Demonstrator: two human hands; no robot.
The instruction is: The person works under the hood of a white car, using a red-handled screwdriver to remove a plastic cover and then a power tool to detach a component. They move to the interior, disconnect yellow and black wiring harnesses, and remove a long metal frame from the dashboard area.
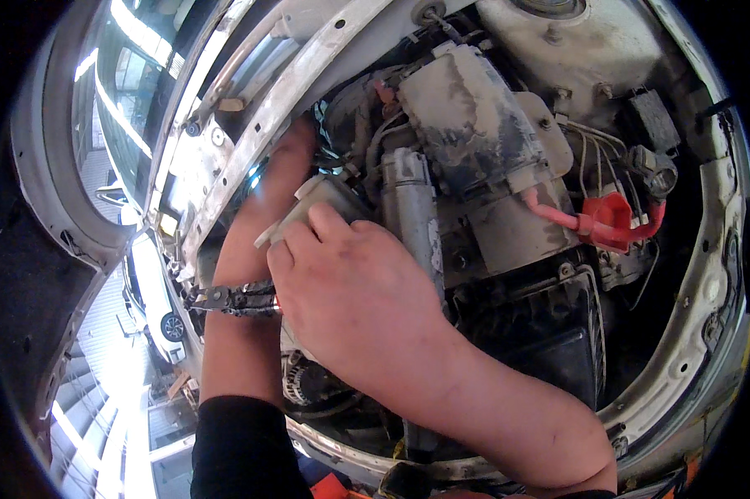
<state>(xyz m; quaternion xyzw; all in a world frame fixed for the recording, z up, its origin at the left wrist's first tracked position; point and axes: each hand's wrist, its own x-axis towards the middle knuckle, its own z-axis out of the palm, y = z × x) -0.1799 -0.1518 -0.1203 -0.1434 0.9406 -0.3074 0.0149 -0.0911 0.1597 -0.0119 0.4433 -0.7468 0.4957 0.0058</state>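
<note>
One plier tool in right hand

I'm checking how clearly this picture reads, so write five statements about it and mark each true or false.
1. The right hand holds pliers. True.
2. The pliers are behind the left forearm. False: they show in front of it.
3. A black sleeve covers part of the left arm. True.
4. The cover on the red cable is blue. False: it is red.
5. A white car shows toward the picture's left. True.
</note>
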